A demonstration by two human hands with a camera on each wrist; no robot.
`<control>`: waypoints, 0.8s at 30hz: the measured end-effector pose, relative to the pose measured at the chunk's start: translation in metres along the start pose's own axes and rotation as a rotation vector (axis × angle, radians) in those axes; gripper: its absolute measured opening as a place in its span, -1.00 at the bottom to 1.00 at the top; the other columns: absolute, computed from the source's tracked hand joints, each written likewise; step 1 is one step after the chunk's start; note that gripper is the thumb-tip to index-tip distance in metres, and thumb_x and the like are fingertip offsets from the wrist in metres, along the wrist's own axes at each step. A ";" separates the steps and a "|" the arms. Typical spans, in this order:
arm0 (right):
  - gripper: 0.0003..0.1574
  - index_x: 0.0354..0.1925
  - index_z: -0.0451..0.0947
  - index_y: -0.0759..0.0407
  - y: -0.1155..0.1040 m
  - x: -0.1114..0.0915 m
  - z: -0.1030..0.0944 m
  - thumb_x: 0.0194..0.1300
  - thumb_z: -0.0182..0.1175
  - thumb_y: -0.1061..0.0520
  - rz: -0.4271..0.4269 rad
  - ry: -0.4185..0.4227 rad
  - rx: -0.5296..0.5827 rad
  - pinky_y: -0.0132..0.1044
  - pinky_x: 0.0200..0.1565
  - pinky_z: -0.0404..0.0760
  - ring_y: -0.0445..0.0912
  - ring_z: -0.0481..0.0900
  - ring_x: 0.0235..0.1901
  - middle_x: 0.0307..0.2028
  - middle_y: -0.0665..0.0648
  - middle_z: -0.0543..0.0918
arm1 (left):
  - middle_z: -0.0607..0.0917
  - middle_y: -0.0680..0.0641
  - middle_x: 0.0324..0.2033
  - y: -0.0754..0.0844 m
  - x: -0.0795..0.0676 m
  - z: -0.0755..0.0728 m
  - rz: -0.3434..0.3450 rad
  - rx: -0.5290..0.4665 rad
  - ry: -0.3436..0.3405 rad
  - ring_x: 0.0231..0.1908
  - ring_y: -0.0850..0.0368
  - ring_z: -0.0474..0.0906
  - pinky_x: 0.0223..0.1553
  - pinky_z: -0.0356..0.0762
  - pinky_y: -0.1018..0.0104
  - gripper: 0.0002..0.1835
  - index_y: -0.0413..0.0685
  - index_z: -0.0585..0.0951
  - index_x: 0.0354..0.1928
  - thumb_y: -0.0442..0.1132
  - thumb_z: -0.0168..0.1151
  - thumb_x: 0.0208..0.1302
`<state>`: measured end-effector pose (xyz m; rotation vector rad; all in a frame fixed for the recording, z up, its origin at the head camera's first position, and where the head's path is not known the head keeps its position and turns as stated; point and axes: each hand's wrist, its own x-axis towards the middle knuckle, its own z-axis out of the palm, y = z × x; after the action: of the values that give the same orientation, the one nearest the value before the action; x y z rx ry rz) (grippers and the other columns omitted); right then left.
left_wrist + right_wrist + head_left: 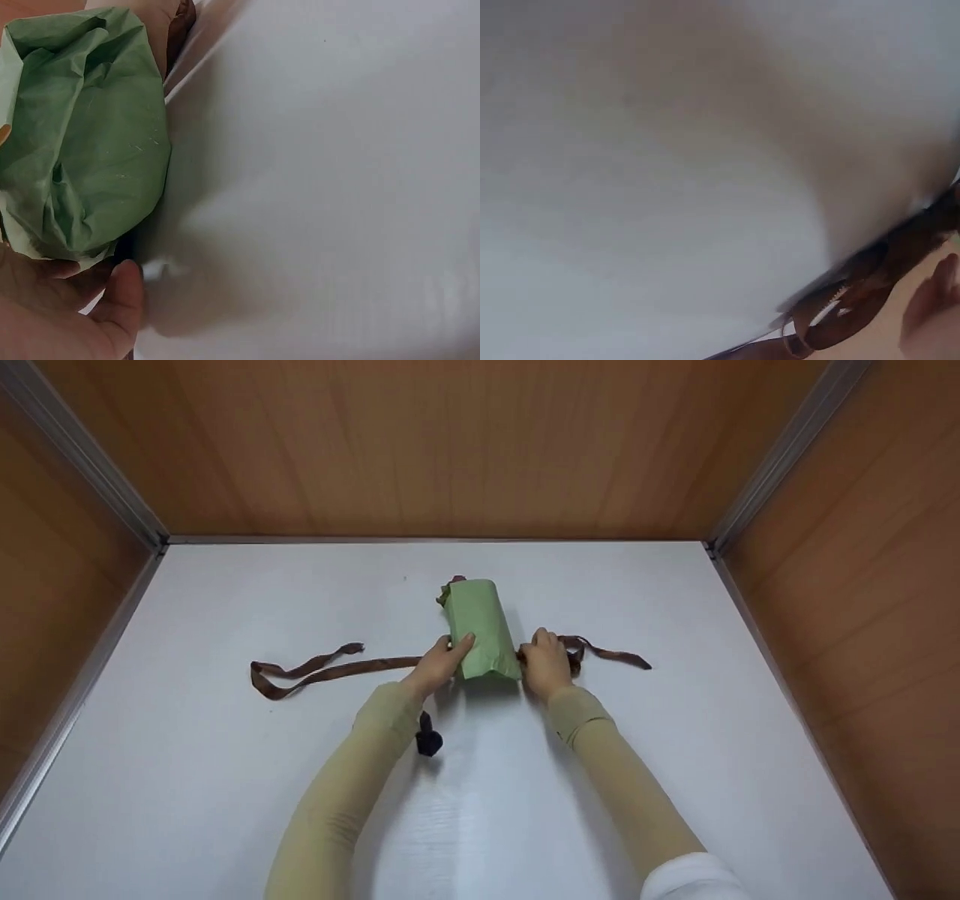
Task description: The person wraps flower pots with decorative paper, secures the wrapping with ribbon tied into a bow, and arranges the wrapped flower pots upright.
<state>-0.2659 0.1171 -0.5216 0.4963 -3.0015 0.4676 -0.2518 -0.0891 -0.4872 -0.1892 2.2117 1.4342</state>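
A bouquet [481,622] wrapped in green paper lies in the middle of the white table, with reddish petals and leaves showing at its far left corner. My left hand [441,666] grips its lower left side, thumb over the paper; the left wrist view looks into the folded, creased lower end. A brown ribbon [360,667] runs sideways beneath the bouquet, its left part looped back on the table. Close against the bouquet's right side, my right hand [546,664] holds the ribbon with curled fingers. Beyond that hand the ribbon bunches up and trails off rightward.
A small black object [429,741] shows beside the left forearm. Wood-grain panels [450,450] with metal edging enclose the white table [187,780] at the back and both sides.
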 end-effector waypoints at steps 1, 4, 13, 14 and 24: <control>-0.81 -0.24 0.64 0.28 0.003 -0.001 -0.001 0.30 0.12 0.23 -0.005 0.000 -0.007 0.01 0.03 0.32 0.13 0.37 -0.07 -0.13 0.25 0.45 | 0.11 -0.21 0.43 0.001 0.001 0.002 0.000 0.012 -0.003 0.42 -0.10 0.04 0.39 0.04 0.01 -0.03 -0.16 -0.07 0.47 0.41 -0.21 0.29; -0.83 -0.33 0.63 0.28 0.012 -0.004 -0.005 0.29 0.16 0.19 -0.020 0.003 0.032 0.05 0.13 0.24 0.14 0.34 0.09 0.01 0.23 0.49 | 0.03 -0.22 0.45 0.003 0.002 0.009 -0.017 0.044 -0.006 0.45 -0.11 -0.06 0.41 -0.03 0.01 0.02 -0.18 -0.12 0.48 0.45 -0.25 0.26; -0.83 -0.40 0.48 0.28 0.024 -0.001 -0.020 0.32 0.12 0.21 0.107 0.006 0.372 -0.10 -0.09 0.47 0.07 0.46 -0.21 -0.31 0.23 0.56 | 0.22 -0.34 0.36 0.009 0.003 0.025 -0.013 0.168 0.036 0.35 -0.19 0.18 0.35 0.14 0.04 0.03 -0.37 0.18 0.37 0.47 -0.39 0.27; -0.82 -0.43 0.47 0.29 0.025 -0.001 -0.021 0.30 0.14 0.22 0.112 0.023 0.392 -0.09 -0.05 0.46 0.08 0.45 -0.17 -0.28 0.24 0.55 | 0.20 -0.37 0.36 0.009 0.002 0.026 -0.005 0.183 0.044 0.34 -0.21 0.19 0.35 0.14 0.03 0.03 -0.38 0.20 0.36 0.47 -0.39 0.28; -0.71 -0.51 0.43 0.24 0.033 -0.001 -0.030 0.31 0.18 0.13 0.262 0.053 0.608 -0.24 -0.17 0.43 -0.02 0.44 -0.31 -0.43 0.13 0.50 | 0.34 -0.32 0.29 0.015 0.004 0.034 0.034 0.193 0.020 0.25 -0.17 0.34 0.27 0.28 0.07 0.01 -0.39 0.15 0.37 0.44 -0.43 0.31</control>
<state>-0.2754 0.1566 -0.5026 0.1031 -2.8371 1.4023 -0.2497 -0.0517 -0.4884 -0.1013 2.3629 1.2313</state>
